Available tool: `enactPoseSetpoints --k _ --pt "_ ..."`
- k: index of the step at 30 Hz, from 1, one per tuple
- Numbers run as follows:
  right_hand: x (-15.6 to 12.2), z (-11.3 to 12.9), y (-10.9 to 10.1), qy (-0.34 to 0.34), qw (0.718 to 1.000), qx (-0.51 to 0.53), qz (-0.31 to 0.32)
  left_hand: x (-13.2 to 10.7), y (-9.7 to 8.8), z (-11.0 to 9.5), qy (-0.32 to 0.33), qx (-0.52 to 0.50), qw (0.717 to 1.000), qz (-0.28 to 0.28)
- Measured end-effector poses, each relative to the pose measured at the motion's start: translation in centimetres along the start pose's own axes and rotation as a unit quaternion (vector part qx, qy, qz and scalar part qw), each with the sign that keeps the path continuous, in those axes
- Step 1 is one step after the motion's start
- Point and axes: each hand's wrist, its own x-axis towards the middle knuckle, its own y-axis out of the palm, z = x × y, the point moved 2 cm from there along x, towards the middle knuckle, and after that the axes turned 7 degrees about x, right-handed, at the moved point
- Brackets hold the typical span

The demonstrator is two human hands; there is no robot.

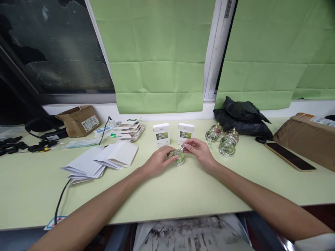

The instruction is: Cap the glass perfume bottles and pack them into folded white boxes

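Observation:
My left hand (157, 161) grips a round clear glass bottle (178, 157) that rests on the pale green table (167, 195). Fingers of my right hand (199, 149) pinch the bottle's small silver top (182, 148). Just behind the bottle stand two small white boxes (161, 134) with a flower picture, the second box (185, 133) to the right. Several more round glass bottles (225, 141) sit in a group to the right of my right hand.
Stacks of flat white folded cards (104, 158) lie at the left, with more printed flat boxes (131, 129) behind. A cardboard box (80, 120), black cables, a black plastic bag (242, 116), a dark phone (289, 156) and a brown parcel (306, 139) line the back and right.

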Motion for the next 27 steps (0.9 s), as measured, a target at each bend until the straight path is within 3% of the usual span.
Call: enactPoseSetpoints --k 27 --pt "-0.66 0.62 0.09 -0.061 0.996 -0.060 0.018 0.04 0.13 0.06 0.010 0.015 1.000 -0.011"
